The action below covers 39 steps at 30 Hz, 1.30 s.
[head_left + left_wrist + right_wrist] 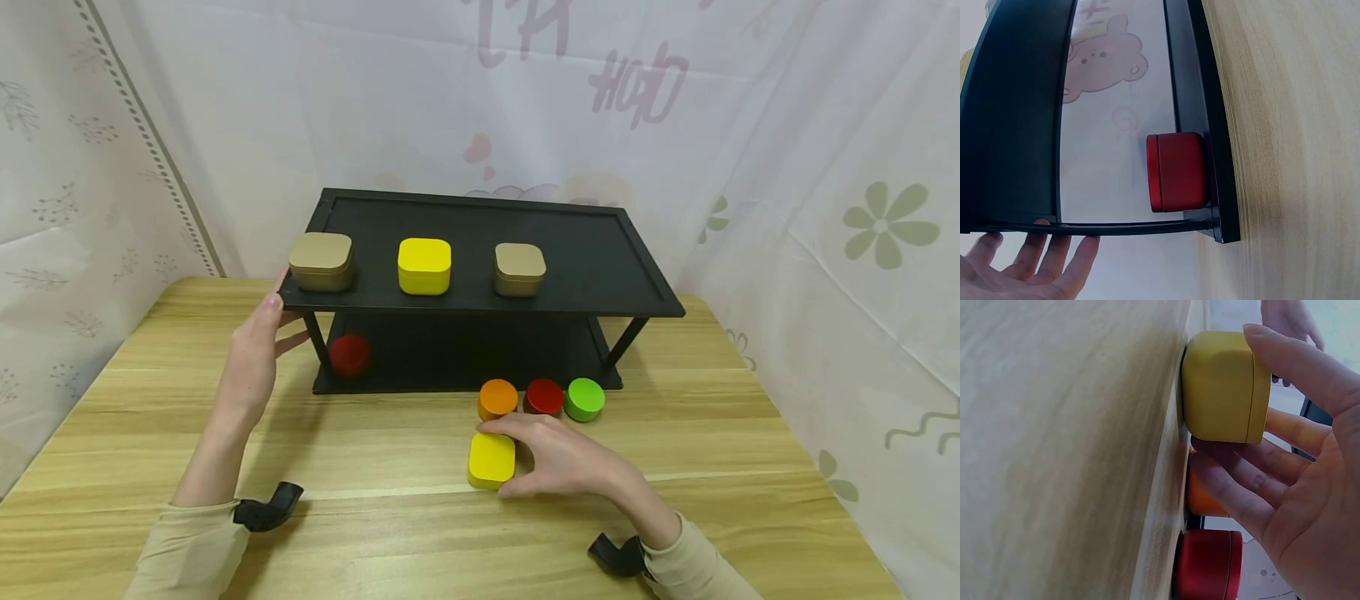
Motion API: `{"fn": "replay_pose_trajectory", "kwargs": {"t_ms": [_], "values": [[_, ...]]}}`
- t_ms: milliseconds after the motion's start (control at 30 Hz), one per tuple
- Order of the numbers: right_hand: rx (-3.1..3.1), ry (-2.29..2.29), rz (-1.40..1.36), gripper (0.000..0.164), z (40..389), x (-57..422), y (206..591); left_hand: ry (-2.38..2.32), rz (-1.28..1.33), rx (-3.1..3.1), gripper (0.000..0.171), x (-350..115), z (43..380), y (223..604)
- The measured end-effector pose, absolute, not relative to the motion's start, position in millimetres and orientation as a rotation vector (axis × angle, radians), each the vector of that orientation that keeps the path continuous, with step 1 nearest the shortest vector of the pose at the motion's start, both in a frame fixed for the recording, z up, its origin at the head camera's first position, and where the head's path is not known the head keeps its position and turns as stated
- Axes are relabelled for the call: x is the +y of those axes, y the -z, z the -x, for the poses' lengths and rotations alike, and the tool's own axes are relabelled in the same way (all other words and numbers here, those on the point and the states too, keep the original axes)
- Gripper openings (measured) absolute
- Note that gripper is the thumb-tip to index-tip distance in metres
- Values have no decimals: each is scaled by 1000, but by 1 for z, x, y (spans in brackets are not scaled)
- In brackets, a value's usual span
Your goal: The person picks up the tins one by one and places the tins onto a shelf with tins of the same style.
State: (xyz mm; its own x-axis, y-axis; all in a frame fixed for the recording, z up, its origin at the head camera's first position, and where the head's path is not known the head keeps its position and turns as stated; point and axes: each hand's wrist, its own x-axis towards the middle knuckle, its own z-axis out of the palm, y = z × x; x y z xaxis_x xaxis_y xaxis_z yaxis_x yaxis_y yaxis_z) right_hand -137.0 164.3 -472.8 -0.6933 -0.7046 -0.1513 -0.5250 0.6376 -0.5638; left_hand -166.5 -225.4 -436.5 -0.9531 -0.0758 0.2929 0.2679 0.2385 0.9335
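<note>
My right hand (555, 458) curves its thumb and fingers round a square yellow tin (491, 461) on the table, in front of the shelf. The right wrist view shows the thumb at the tin's lid edge and other fingers along its opposite side. At the left end of a black two-tier shelf (457, 258), my left hand (255, 358) touches the frame near the upper front corner. Its fingers (1079, 265) reach the side bar, loosely extended, in the left wrist view. A round red tin (1179, 172) stands on the lower tier close to that end.
On the upper tier stand a gold tin (321, 262), a second yellow tin (424, 267) and another gold tin (519, 270). Orange (497, 398), red (543, 396) and green (584, 399) round tins line the shelf's front. Printed cloth (420, 108) hangs behind the wooden table (360, 533).
</note>
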Motion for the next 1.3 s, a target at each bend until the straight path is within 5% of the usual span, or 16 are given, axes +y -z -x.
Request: {"fn": "replay_pose_trajectory", "kwargs": {"t_ms": [1300], "values": [[2542,736,1022,66,135,164,468,1821,169,-2214,48,-226,167,438]]}}
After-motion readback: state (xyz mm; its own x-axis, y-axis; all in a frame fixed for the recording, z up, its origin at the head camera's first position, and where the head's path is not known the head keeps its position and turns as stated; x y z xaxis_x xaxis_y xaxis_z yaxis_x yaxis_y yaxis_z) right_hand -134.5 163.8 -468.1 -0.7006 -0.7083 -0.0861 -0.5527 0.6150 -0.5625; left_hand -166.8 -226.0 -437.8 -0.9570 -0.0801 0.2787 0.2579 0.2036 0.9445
